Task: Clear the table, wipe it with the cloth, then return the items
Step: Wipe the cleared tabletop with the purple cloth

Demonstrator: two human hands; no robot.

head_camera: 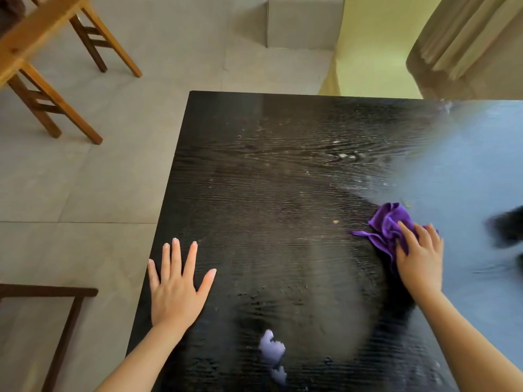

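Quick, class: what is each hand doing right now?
Left hand: open, flat on the table, holding nothing.
Right hand: open, fingers pressing the purple cloth.

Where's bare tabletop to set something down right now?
Free: the black wood-grain table between the flat left hand and the purple cloth, plus its far half. Crowded: right side, right hand pressing the cloth, blurred dark object beside.

The table (pixel 283 171) is black with a wavy wood-grain pattern, going pale blue toward its right edge. The cloth (pixel 387 222) near that edge is bright purple. Floor tiles (pixel 85 179) plain grey, chair (pixel 56 66) honey-orange with darker brown rungs, wall (pixel 376 38) yellowish-green, curtain (pixel 467 38) beige.
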